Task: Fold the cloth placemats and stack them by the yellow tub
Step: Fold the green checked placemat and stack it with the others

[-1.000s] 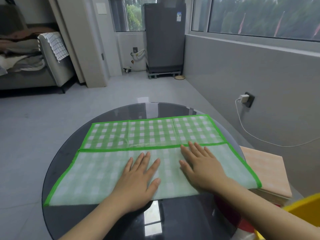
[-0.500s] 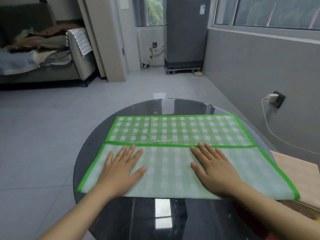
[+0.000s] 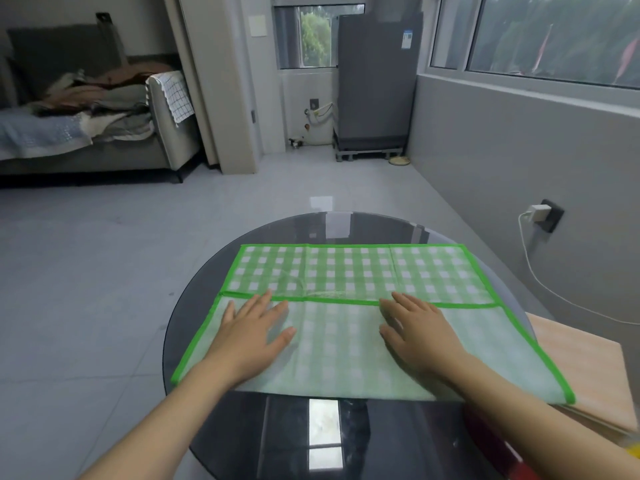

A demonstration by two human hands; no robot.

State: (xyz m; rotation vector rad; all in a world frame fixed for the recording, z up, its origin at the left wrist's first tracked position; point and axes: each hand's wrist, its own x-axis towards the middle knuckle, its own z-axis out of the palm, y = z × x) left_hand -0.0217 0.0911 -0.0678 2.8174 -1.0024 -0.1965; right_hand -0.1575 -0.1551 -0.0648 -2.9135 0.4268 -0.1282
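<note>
Placemat [image 3: 349,271], green with white checks, lies on the big round dark glass table [image 3: 346,441]. Its near part is folded up over the rest, pale side up. An orange cloth stack [image 3: 585,368] sits under its right corner, beside the table. The left hand [image 3: 254,336] and the right hand [image 3: 420,336] both press flat on the folded part, fingers straight and spread, gripping nothing.

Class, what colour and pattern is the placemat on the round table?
Green and white check, green border, on the placemat; head view.
</note>
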